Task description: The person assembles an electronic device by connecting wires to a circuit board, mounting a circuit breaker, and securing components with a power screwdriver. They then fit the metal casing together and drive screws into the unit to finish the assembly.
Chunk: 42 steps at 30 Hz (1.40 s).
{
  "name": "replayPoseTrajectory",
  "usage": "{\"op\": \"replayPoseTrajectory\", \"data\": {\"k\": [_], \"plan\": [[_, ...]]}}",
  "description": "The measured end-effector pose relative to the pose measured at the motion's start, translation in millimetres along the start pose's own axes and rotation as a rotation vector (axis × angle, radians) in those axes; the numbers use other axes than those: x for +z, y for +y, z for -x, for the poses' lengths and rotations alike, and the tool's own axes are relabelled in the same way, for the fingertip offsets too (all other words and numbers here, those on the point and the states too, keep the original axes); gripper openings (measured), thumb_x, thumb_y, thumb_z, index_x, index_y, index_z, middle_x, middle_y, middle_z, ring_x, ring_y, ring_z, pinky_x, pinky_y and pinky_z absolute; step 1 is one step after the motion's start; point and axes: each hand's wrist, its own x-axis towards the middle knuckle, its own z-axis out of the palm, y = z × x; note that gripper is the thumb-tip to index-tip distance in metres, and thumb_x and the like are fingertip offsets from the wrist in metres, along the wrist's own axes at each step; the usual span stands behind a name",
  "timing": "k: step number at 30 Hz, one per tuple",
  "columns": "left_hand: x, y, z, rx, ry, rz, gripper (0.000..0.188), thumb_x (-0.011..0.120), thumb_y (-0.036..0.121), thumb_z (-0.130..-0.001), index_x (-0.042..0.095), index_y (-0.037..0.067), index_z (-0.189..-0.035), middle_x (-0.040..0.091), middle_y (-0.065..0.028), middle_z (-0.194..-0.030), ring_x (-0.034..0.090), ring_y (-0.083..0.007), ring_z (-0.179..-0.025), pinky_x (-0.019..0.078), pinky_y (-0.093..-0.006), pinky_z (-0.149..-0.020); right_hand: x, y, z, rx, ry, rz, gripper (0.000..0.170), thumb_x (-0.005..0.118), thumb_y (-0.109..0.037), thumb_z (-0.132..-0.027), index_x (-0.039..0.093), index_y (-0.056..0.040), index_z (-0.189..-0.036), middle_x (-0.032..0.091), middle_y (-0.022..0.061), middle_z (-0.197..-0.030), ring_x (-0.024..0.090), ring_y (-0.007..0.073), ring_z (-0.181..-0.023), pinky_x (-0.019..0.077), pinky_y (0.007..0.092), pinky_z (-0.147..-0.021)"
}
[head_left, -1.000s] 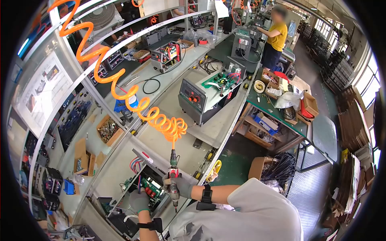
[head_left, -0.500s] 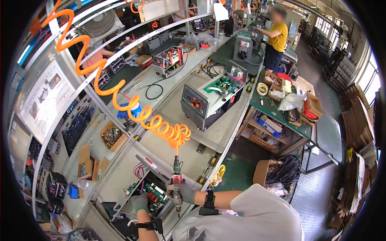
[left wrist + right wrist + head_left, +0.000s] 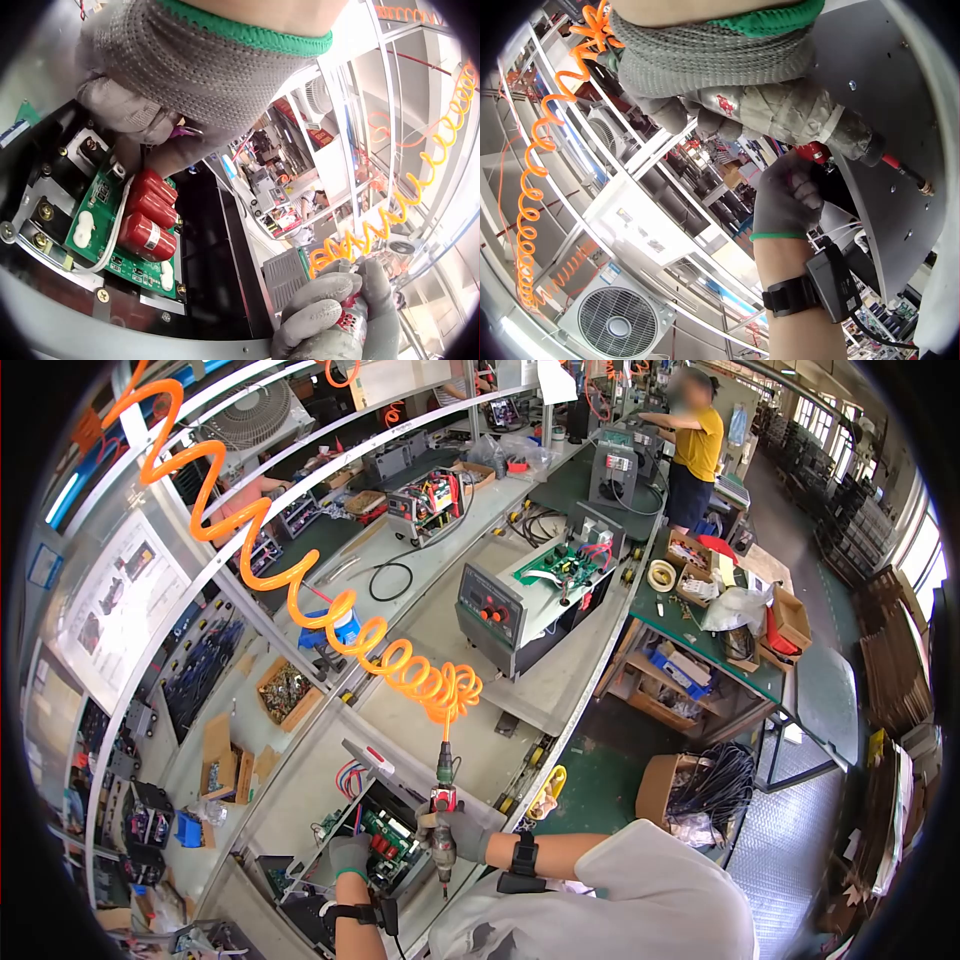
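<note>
In a grey work glove with a green cuff, my left hand (image 3: 350, 856) reaches into an open metal case (image 3: 412, 875). Its curled fingers pinch a purple wire (image 3: 182, 131), mostly hidden by the glove. Beside them is a green circuit board (image 3: 112, 251) carrying red cylindrical capacitors (image 3: 150, 238). My gloved right hand (image 3: 462, 834) grips a tape-wrapped air screwdriver (image 3: 780, 112) by its body. The driver hangs upright at the case's right side, its bit (image 3: 907, 174) pointing down past the grey panel (image 3: 855, 67). An orange coiled hose (image 3: 440, 690) runs up from its top.
Farther up the bench stands another machine (image 3: 490, 610) with its circuit board exposed. Boxes of small parts (image 3: 287, 695) sit to the left behind a metal rail. A side table (image 3: 745, 672) with boxes is at the right; a person in yellow (image 3: 695, 450) stands beyond.
The head view has shifted slightly, so the bench sits a little farther right. My left hand has drawn slightly away from the capacitors. The right hand keeps its grip on the screwdriver.
</note>
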Motion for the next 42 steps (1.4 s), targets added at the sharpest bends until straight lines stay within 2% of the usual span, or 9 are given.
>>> {"op": "replayPoseTrajectory", "data": {"k": [4,11,15,25,26,31,38,40,42], "plan": [[5.3,-18.0,-11.2,0.176,0.072,-0.162,0.034,0.065,0.028,-0.065,0.066,-0.005,-0.074,0.064,-0.0236,-0.07,0.064,-0.0352,-0.065,0.049,-0.0424,-0.064,-2.5,-2.9,-1.0,0.012,-0.016,0.019,0.016,0.064,-0.011,-0.077,0.057,-0.0058,-0.091,0.061,0.0098,-0.071,0.06,0.0201,-0.057,0.0497,0.0315,-0.05],[-7.3,-6.4,15.3,0.242,0.024,-0.328,0.041,0.054,0.037,-0.075,0.067,-0.001,-0.085,0.063,-0.0281,-0.092,0.061,-0.0411,-0.092,0.0464,-0.0479,-0.083,3.4,-20.4,-3.4,0.04,-0.04,0.009,0.015,0.066,-0.012,-0.072,0.057,-0.0039,-0.082,0.062,0.0125,-0.069,0.063,0.0259,-0.063,0.053,0.038,-0.057],[-30.4,-9.5,38.4,0.232,0.017,-0.189,0.039,0.057,0.04,-0.077,0.07,0.005,-0.09,0.067,-0.02,-0.087,0.064,-0.0355,-0.086,0.0494,-0.0427,-0.075,29.6,-42.5,-6.7,-0.241,-0.084,-0.058,0.023,0.061,-0.005,-0.074,0.053,-0.0056,-0.095,0.059,0.0116,-0.071,0.06,0.0263,-0.064,0.0507,0.0378,-0.057],[-13.0,-43.4,45.0,0.107,0.003,0.309,0.034,0.068,0.033,-0.076,0.068,0.0,-0.082,0.058,-0.0056,-0.059,0.053,-0.0133,-0.057,0.043,-0.0311,-0.056,68.7,-48.9,-51.3,-0.373,-0.016,-0.075,0.019,0.06,-0.007,-0.079,0.052,-0.0074,-0.096,0.056,0.0071,-0.073,0.057,0.0229,-0.07,0.0498,0.0359,-0.062],[-13.4,-42.8,52.4,0.132,0.054,0.237,0.034,0.065,0.037,-0.077,0.067,0.003,-0.079,0.063,-0.0104,-0.062,0.061,-0.0227,-0.06,0.047,-0.0352,-0.061,64.8,-46.6,-59.0,-0.379,-0.038,-0.103,0.019,0.059,-0.006,-0.079,0.052,-0.0075,-0.096,0.056,0.0071,-0.073,0.056,0.022,-0.069,0.0494,0.0352,-0.061],[-8.6,-42.0,69.1,0.181,0.05,0.287,0.035,0.065,0.036,-0.077,0.067,0.001,-0.077,0.063,-0.0126,-0.063,0.061,-0.0254,-0.06,0.0473,-0.0372,-0.062,78.8,-40.1,-65.2,-0.399,0.005,-0.065,0.017,0.058,-0.005,-0.081,0.051,-0.0072,-0.096,0.055,0.0076,-0.072,0.055,0.0219,-0.066,0.0487,0.035,-0.06],[6.8,-51.0,70.2,0.223,-0.087,0.366,0.038,0.065,0.036,-0.078,0.066,-0.002,-0.081,0.063,-0.0172,-0.07,0.061,-0.0282,-0.065,0.0462,-0.0378,-0.063,59.6,-25.0,-94.3,-0.489,-0.014,0.121,0.021,0.059,-0.005,-0.08,0.049,-0.008,-0.098,0.057,0.0112,-0.074,0.055,0.022,-0.062,0.0477,0.036,-0.05],[4.1,-45.5,75.9,0.14,-0.255,0.388,0.035,0.062,0.037,-0.085,0.068,0.002,-0.084,0.057,-0.0024,-0.066,0.049,-0.0107,-0.054,0.039,-0.0276,-0.047,64.9,-25.8,-86.7,-0.433,-0.005,0.111,0.022,0.059,-0.005,-0.08,0.049,-0.0082,-0.099,0.057,0.0118,-0.075,0.055,0.0218,-0.062,0.0476,0.0361,-0.049],[6.2,-48.2,74.7,0.058,-0.387,0.583,0.035,0.059,0.036,-0.087,0.067,0.001,-0.087,0.056,-0.0015,-0.066,0.049,-0.0111,-0.054,0.0386,-0.0267,-0.047,73.0,-28.8,-77.9,-0.473,-0.004,0.108,0.022,0.059,-0.003,-0.079,0.049,-0.0086,-0.098,0.057,0.0112,-0.074,0.055,0.0219,-0.062,0.0484,0.0356,-0.053]]}}
